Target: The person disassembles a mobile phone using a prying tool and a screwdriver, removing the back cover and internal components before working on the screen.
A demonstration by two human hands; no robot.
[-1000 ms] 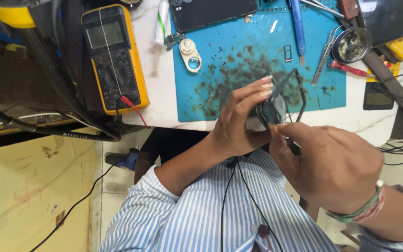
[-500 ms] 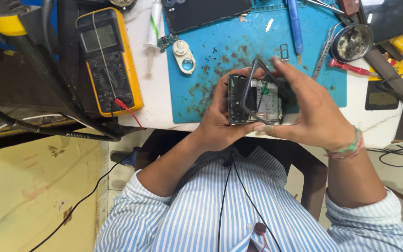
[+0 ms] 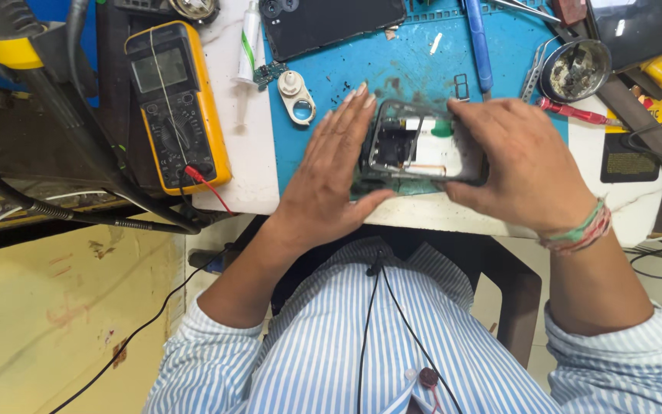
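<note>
Above the blue mat [image 3: 423, 69] at the bench edge, an opened phone [image 3: 415, 149] is grasped by the right hand [image 3: 522, 165]; the left hand [image 3: 331, 176] is pressed flat against it, fingers extended.

Blue-and-white striped shirt [image 3: 362, 360], rolled sleeves, thin black cord [image 3: 392, 307], woven wristband [image 3: 580, 228].
</note>
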